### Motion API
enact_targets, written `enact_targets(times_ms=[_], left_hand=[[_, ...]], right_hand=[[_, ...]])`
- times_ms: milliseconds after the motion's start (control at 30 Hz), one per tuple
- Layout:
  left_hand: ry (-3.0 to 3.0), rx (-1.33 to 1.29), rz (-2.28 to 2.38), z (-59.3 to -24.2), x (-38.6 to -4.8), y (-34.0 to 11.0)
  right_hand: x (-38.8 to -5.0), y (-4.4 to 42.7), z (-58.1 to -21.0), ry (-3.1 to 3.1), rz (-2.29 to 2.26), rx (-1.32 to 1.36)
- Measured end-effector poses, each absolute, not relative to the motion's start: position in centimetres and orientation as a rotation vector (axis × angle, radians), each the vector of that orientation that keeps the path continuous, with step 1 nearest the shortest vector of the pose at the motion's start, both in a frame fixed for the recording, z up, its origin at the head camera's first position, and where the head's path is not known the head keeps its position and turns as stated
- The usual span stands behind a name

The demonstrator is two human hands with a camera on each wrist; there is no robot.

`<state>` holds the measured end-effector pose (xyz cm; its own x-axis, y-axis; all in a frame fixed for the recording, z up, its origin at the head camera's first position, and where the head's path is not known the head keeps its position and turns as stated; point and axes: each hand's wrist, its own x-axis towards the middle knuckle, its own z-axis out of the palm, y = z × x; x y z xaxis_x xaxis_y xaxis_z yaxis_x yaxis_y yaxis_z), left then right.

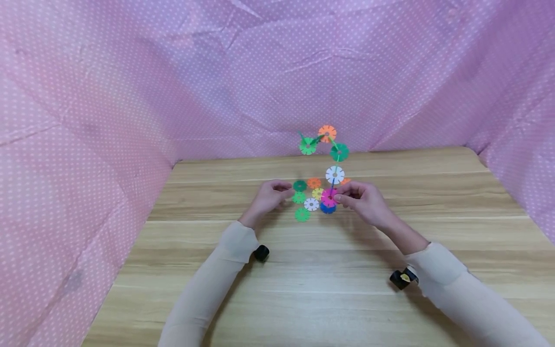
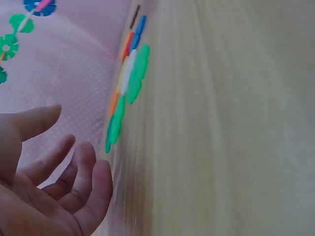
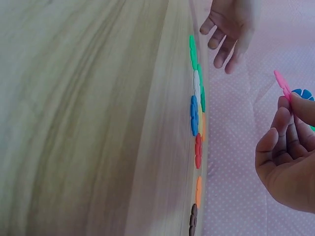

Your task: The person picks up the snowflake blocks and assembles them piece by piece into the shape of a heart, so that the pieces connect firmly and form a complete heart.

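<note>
In the head view my right hand (image 1: 366, 203) pinches a pink notched disc (image 1: 327, 198) between thumb and fingers. That disc is the lower end of a chain of slotted-together discs, held up over the table. Above it come a white disc (image 1: 330, 175), a green disc (image 1: 342, 153), an orange disc (image 1: 323, 130) and a light green disc (image 1: 305, 147), with others edge-on between them. My left hand (image 1: 272, 196) holds nothing, its fingers loosely bent in the left wrist view. It is beside a loose dark green disc (image 1: 299, 189).
Several loose discs lie flat on the wooden table (image 1: 303, 279), among them a yellow disc (image 1: 315, 192) and a blue disc (image 1: 328, 210). A red disc (image 3: 198, 151) and a brown disc (image 3: 193, 221) show in the right wrist view. Pink dotted cloth (image 1: 260, 72) hangs behind.
</note>
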<state>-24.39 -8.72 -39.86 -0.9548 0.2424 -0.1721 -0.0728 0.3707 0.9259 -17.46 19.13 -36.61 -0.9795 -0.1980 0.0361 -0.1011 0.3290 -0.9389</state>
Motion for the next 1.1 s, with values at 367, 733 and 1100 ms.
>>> enact_targets(times_ms=[367, 733, 1100], left_hand=[[2.530, 0.128, 1.310, -39.9, -25.4, -7.4], [2.676, 0.192, 1.084, -39.7, -25.4, -6.8], [2.609, 0.162, 1.250, -40.2, -25.6, -7.0]], right_hand=[[-17.4, 19.1, -36.1, 2.481, -1.735, -0.267], [-17.4, 19.3, -35.9, 2.491, -1.736, -0.255], [-17.6, 19.6, -36.2, 2.499, -1.739, -0.261]])
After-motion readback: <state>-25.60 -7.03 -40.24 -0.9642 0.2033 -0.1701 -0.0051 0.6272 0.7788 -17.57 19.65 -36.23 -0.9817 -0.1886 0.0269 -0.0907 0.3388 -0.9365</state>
